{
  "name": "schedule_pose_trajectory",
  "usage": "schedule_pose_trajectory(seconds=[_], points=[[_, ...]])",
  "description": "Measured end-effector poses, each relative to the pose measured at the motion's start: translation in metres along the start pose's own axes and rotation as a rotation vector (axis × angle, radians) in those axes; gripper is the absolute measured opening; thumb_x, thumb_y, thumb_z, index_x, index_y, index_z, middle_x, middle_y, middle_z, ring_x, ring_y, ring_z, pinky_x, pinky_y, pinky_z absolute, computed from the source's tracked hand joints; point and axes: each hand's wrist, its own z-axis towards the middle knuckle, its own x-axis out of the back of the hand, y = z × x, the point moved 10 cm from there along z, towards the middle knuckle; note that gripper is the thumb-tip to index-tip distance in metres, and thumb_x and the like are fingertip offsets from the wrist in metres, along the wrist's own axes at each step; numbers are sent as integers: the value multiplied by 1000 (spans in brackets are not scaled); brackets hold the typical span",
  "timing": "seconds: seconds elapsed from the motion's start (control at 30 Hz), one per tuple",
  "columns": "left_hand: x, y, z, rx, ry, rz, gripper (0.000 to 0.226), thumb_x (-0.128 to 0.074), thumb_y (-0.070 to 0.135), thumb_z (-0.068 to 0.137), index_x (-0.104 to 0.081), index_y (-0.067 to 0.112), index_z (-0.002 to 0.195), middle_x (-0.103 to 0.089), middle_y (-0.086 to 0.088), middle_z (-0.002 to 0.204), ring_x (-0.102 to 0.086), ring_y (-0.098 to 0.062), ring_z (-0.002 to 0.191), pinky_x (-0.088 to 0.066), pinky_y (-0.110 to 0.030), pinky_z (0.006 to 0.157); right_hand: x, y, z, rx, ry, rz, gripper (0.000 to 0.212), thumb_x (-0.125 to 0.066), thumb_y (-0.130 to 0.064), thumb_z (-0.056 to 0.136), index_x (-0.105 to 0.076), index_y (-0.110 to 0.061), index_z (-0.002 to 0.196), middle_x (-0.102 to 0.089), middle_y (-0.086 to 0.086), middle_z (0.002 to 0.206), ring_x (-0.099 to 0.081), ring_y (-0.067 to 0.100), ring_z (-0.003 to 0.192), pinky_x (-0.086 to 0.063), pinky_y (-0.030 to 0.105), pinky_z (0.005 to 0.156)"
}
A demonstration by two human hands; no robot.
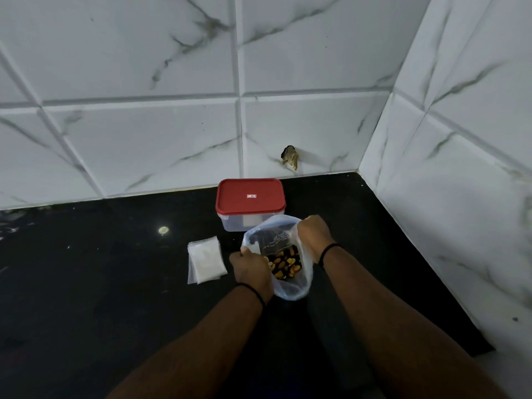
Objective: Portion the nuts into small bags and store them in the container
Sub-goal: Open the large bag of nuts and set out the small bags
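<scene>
Both hands' grip (252, 270) (313, 234) on nut bag (290, 289)

Both forearms extend forward, each wrist banded in black; the left hand (251, 271) is curled at the near rim of the bag (290, 289), the right hand (313, 233) at its far rim.

White marble-look wall tiles (144, 139) meet black countertop (86, 283).
</scene>
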Motion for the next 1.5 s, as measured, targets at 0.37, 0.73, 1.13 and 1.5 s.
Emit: schedule_pose_trajectory(seconds=[0.37,0.73,1.13,1.5], points=[[17,35,36,-149,-25,158,39,-38,29,106,-63,0,98,-62,-12,90,-57,-25,83,-42,-35,74,8,34,-13,-191,-33,348,23,-43,-23,95,-53,-8,82,-53,12,89,-51,24,75,-38,32,69],[7,16,61,217,-258,26,19,-67,20,92,-59,8,80,-55,-10,72,-51,-19,62,-50,-33,59,-13,76,-36,-508,-295,688,21,-50,-24,85,-58,-9,97,-62,13,96,-61,24,84,-53,35,72],[-21,67,54,-387,-373,511,22,-66,31,92,-56,12,87,-57,-4,82,-53,-15,73,-43,-29,62,20,45,-13,5,-104,-391,42,-56,-46,92,-69,-7,103,-65,9,98,-63,25,91,-49,33,80],[56,40,36,-229,79,404,55,-65,49,89,-53,2,116,-63,-12,105,-65,-25,90,-57,-37,77,-21,-48,-23,498,-62,-337,27,-58,-33,95,-63,-10,108,-61,4,102,-57,21,90,-43,31,72]])
